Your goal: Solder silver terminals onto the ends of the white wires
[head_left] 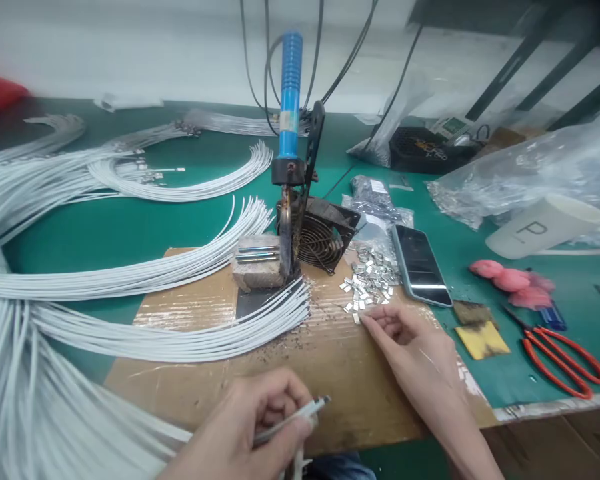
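In the lower middle, my left hand (253, 423) is closed round a white cable (285, 423), its dark tip sticking out past the thumb. More white strands show below that hand. My right hand (415, 353) reaches to the near edge of a heap of small silvery metal clips (373, 277) on the cardboard (340, 373). Its thumb and forefinger are pinched together against the nearest clip; whether they grip it is hard to see. Behind the hands a blue-handled soldering iron (291, 100) stands upright in a holder, beside a block (257, 263) with metallic strips on top.
Bundles of white cables (180, 333) spread over the left side. A black fan (325, 233) stands behind the clips. To the right lie a phone (423, 267), a yellow sponge (483, 339), orange-handled scissors (565, 360) and a white mug (545, 227) on its side.
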Available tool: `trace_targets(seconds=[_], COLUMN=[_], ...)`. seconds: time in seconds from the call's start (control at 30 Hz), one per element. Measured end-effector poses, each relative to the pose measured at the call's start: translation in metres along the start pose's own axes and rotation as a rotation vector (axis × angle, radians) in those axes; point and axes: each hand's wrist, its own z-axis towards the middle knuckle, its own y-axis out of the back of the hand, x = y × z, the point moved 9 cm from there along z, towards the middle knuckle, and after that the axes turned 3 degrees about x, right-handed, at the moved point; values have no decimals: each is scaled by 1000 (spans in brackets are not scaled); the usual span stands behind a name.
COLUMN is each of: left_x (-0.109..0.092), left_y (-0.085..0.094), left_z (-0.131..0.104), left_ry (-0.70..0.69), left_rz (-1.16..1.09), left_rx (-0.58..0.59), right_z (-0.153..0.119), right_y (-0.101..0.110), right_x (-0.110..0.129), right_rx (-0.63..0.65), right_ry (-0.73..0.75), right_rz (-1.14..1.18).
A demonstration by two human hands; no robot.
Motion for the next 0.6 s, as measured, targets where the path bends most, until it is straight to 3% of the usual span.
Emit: trace_targets(seconds=[0.17, 0.43, 0.6], left_x=[16, 16, 17], left_y=[9, 17, 17], left_z=[12, 8, 4], left_ry=[28, 40, 100], left_rz=[-348, -490, -498], left_rx=[-78, -184, -201], right_z=[-21, -58, -70], right_y=[-19, -50, -68], right_x=[-4, 33, 39], right_rx=[60, 142, 229], right_ry=[-50, -164, -251], right_rz=[266, 586, 655])
